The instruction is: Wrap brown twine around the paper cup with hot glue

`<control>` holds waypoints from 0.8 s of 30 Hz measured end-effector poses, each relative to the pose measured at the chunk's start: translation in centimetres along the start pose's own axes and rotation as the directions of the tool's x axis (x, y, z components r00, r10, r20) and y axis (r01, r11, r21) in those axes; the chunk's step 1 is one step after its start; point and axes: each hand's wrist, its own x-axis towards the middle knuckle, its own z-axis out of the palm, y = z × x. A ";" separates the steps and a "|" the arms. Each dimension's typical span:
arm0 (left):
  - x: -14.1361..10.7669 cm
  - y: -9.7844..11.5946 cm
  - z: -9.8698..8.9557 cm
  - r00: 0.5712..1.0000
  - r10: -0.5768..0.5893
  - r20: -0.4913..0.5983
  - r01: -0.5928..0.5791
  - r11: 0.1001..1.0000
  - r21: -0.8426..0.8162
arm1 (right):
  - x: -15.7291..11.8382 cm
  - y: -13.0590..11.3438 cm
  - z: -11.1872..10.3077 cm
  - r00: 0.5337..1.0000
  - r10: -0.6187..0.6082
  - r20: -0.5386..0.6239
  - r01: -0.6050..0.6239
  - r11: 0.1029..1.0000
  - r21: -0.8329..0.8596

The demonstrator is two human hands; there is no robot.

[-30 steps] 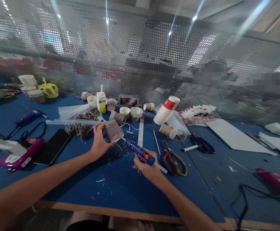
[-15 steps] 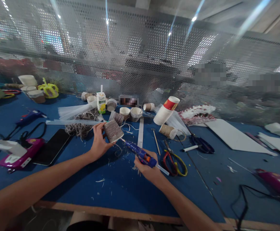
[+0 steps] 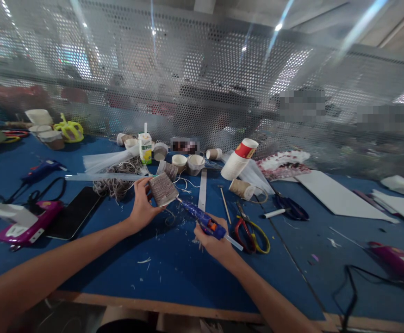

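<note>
My left hand (image 3: pixel 144 208) is closed around a cup wrapped in grey-brown cord (image 3: pixel 163 189), tilted above the blue table. In my right hand (image 3: pixel 217 240) is a blue glue gun (image 3: pixel 203 219), a clear glue stick poking out of its back end. The gun's nozzle points at the lower right edge of the wrapped cup, touching or nearly so. Behind the cup lie a tangle of grey cord (image 3: pixel 116 182) and another wrapped cup (image 3: pixel 168 170).
Scissors (image 3: pixel 252 233), a steel ruler (image 3: pixel 202 190) and a stick lie beside my right hand. A phone (image 3: pixel 77 213) and a purple power strip (image 3: pixel 31 224) are at left. Stacked paper cups (image 3: pixel 238 162), a juice carton (image 3: pixel 145 149) and a perforated screen (image 3: pixel 202 78) stand behind.
The glue gun's nozzle has shifted very slightly along the cup's right edge. Both hands keep their hold.
</note>
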 end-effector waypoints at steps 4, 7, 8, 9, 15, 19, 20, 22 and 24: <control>0.0 0.2 0.1 1.000 0.020 -0.004 -0.020 1.000 0.008 | 0.2 0.0 0.0 1.000 -0.010 -0.019 0.010 0.999 0.035; 0.0 0.3 0.1 1.000 0.027 -0.003 -0.027 1.000 0.014 | 0.2 0.2 0.0 1.000 0.011 -0.024 -0.010 0.999 0.042; 0.0 0.3 0.1 1.000 0.028 -0.004 -0.028 0.999 0.016 | 0.2 0.2 0.0 0.999 0.017 -0.028 -0.016 0.999 0.038; 0.0 0.3 0.1 1.000 0.030 -0.002 -0.030 0.999 0.017 | 0.2 0.3 0.0 0.999 0.024 -0.035 -0.023 0.999 0.033; -0.1 0.3 0.1 0.999 0.053 0.007 -0.053 0.999 0.005 | 0.1 1.0 0.1 0.999 0.049 -0.019 -0.049 0.998 0.029; -0.1 0.2 0.0 0.999 0.050 0.005 -0.050 0.998 0.040 | 0.2 0.9 -0.1 0.997 0.056 -0.046 -0.055 0.998 0.028; -0.1 0.1 -0.1 0.999 0.047 0.004 -0.047 0.997 0.065 | 0.3 0.9 -0.3 0.997 0.038 -0.064 -0.039 0.999 -0.015; 0.0 0.1 -0.3 0.999 0.040 0.010 -0.041 0.990 0.136 | 0.8 1.2 -0.7 0.995 -0.039 -0.091 0.021 0.982 -0.189; 0.0 0.2 -0.5 0.999 0.040 0.030 -0.045 0.975 0.217 | 1.4 1.9 -1.2 0.987 -0.131 -0.096 0.078 0.901 -0.427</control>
